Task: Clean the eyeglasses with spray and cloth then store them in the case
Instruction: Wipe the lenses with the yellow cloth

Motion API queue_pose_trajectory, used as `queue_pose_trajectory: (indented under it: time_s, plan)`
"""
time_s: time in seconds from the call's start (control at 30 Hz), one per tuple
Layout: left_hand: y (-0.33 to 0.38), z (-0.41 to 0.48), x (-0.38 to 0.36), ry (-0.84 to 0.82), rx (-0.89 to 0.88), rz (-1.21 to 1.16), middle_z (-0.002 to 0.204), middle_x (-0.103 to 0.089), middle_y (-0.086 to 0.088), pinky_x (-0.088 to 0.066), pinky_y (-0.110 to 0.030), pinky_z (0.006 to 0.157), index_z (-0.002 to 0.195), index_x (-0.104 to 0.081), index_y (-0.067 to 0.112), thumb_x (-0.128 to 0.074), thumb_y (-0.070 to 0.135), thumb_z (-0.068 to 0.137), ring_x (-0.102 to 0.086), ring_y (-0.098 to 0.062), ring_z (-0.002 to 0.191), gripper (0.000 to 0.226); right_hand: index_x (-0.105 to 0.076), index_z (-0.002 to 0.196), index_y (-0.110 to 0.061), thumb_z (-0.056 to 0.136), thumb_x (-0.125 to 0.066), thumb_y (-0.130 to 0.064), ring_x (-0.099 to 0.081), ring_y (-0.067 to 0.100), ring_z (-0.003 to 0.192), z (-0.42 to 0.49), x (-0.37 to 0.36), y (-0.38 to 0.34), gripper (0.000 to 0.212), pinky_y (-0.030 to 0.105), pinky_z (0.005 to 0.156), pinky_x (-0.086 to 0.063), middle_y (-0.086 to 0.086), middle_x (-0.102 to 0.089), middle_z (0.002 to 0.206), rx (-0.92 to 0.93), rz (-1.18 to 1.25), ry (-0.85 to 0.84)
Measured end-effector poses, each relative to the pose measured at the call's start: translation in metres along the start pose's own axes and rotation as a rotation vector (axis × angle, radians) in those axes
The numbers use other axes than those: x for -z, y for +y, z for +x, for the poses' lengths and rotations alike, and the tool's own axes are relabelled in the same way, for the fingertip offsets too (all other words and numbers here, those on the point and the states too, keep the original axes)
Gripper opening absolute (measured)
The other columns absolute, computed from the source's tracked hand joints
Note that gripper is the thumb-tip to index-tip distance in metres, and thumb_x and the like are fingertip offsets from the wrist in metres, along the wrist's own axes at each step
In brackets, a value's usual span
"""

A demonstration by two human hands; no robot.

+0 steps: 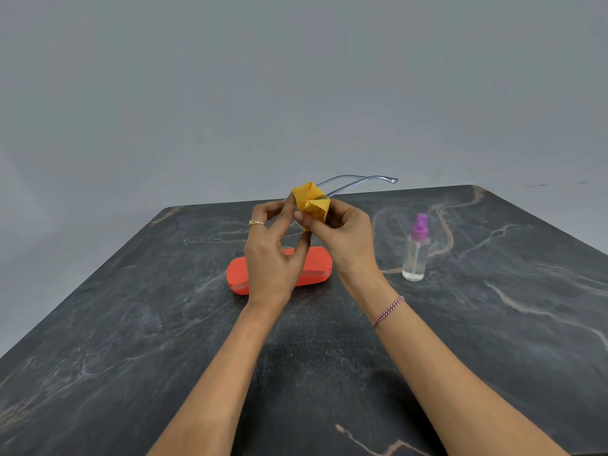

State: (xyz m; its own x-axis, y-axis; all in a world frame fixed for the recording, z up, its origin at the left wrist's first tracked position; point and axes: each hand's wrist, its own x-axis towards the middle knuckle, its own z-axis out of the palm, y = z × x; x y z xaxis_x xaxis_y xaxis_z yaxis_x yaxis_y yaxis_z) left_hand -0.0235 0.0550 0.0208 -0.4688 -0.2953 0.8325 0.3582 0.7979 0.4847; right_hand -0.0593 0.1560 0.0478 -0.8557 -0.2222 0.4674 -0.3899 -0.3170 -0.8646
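The left hand [269, 258] and the right hand [345, 238] are raised together above the table [131, 324], fingertips almost meeting. The left hand's fingers curl and pinch the front of the eyeglasses [362, 183], though the exact hold is partly hidden. The right hand's thumb and fingers pinch a yellow cloth [311, 200] that is bunched over the front of the eyeglasses, so the lenses are mostly covered. The two clear temples stick out beyond the cloth, away from the person and toward the right-hand side, side by side and unfolded. A thin ring [256, 223] sits on a finger of the left hand, and a braided bracelet [387, 311] circles the right wrist. Directly beneath the hands, partly hidden behind the left hand, an orange case [238, 278] lies flat on the table and appears closed. Off to the right of the right hand, well apart from the case, a clear spray bottle [416, 255] with a purple nozzle stands upright on the table, with clear liquid inside. The table is dark stone-patterned with pale veins, and a plain grey wall [296, 77] rises beyond its far edge.
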Motion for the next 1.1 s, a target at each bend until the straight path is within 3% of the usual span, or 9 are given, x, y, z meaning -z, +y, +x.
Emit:
queue_pose_trajectory:
  time_s: [0.2, 0.33, 0.4, 0.5, 0.57, 0.73, 0.93, 1.1]
  plan:
    - [0.001, 0.0, -0.001, -0.004, 0.007, -0.018, 0.105, -0.05, 0.0, -0.039, -0.006, 0.085, 0.13, -0.055, 0.017, -0.07, 0.018, 0.078, -0.052, -0.006, 0.098, 0.053, -0.07, 0.081, -0.014, 0.076, -0.074, -0.008, -0.062, 0.015, 0.082, 0.001, 0.002, -0.003, 0.008, 0.033, 0.08, -0.051, 0.007, -0.069, 0.081, -0.015, 0.052, -0.024]
    - [-0.004, 0.001, -0.001, 0.005, 0.05, -0.069, 0.103, -0.049, 0.001, -0.052, -0.027, 0.087, 0.13, -0.055, 0.017, -0.069, 0.022, 0.078, -0.056, -0.012, 0.097, 0.054, -0.069, 0.086, -0.015, 0.078, -0.072, -0.006, -0.062, 0.005, 0.078, 0.002, 0.003, -0.003, 0.012, 0.018, 0.074, -0.049, -0.005, -0.069, 0.078, -0.025, 0.05, -0.144]
    - [-0.006, 0.002, -0.001, 0.018, 0.067, -0.077, 0.102, -0.048, 0.002, -0.053, -0.035, 0.087, 0.131, -0.054, 0.018, -0.068, 0.022, 0.078, -0.057, -0.015, 0.098, 0.055, -0.068, 0.09, -0.015, 0.08, -0.07, -0.006, -0.061, 0.005, 0.08, 0.003, 0.004, -0.004, 0.013, 0.018, 0.077, -0.048, -0.004, -0.068, 0.081, -0.043, 0.049, -0.212]
    - [-0.009, 0.002, 0.0, 0.034, 0.082, -0.093, 0.102, -0.046, 0.005, -0.053, -0.033, 0.089, 0.132, -0.053, 0.02, -0.07, 0.018, 0.077, -0.055, -0.013, 0.099, 0.057, -0.067, 0.093, -0.011, 0.083, -0.059, -0.006, -0.058, 0.009, 0.081, 0.005, 0.006, -0.006, 0.014, 0.022, 0.078, -0.047, 0.0, -0.065, 0.084, -0.086, 0.158, -0.322]
    - [-0.01, 0.002, 0.0, 0.044, 0.091, -0.099, 0.103, -0.046, 0.006, -0.051, -0.03, 0.09, 0.132, -0.053, 0.02, -0.071, 0.018, 0.077, -0.054, -0.011, 0.1, 0.058, -0.063, 0.099, -0.006, 0.08, -0.047, -0.003, -0.056, 0.01, 0.082, 0.006, 0.007, -0.007, 0.026, 0.021, 0.076, -0.048, 0.004, -0.062, 0.088, -0.109, 0.254, -0.371]
    - [-0.01, 0.003, 0.001, 0.054, 0.092, -0.109, 0.103, -0.046, 0.004, -0.051, -0.029, 0.09, 0.132, -0.054, 0.018, -0.07, 0.022, 0.079, -0.056, -0.012, 0.1, 0.055, -0.054, 0.119, -0.002, 0.088, -0.026, 0.017, -0.064, 0.01, 0.079, 0.008, 0.01, -0.01, 0.046, 0.017, 0.077, -0.052, 0.007, -0.066, 0.093, -0.148, 0.311, -0.31]
    - [-0.007, 0.002, 0.0, 0.048, 0.083, -0.11, 0.103, -0.047, 0.005, -0.053, -0.032, 0.089, 0.129, -0.056, 0.019, -0.071, 0.025, 0.08, -0.056, -0.01, 0.102, 0.052, -0.06, 0.112, -0.003, 0.09, -0.051, 0.005, -0.067, 0.009, 0.071, 0.007, 0.012, -0.009, 0.025, 0.018, 0.073, -0.055, -0.003, -0.073, 0.082, -0.151, 0.348, -0.211]
    - [-0.002, 0.001, -0.001, 0.024, 0.026, -0.055, 0.102, -0.047, 0.007, -0.048, -0.019, 0.086, 0.129, -0.056, 0.02, -0.071, 0.022, 0.079, -0.054, -0.006, 0.096, 0.052, -0.064, 0.097, -0.004, 0.086, -0.058, 0.0, -0.064, 0.008, 0.062, 0.004, 0.01, -0.01, 0.013, 0.016, 0.064, -0.053, 0.0, -0.071, 0.074, -0.14, 0.331, -0.108]
